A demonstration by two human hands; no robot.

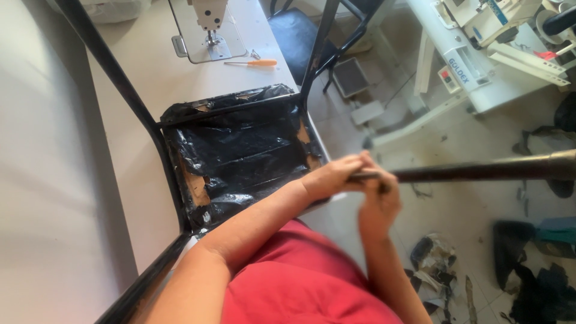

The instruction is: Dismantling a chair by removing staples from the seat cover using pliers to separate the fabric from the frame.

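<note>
Long pale desk [138, 72] along the left, bearing an upturned black chair [240, 153], metal legs up, torn black underside showing. Sewing machine [207, 18] at the desk's far end, orange-handled screwdriver [252, 62] just beside it. Dark metal tube [480, 170] reaching in from the right, level above the littered floor [456, 216]. Left hand [333, 177] and right hand [379, 201] both clenched around the tube's near end, touching each other.
</note>
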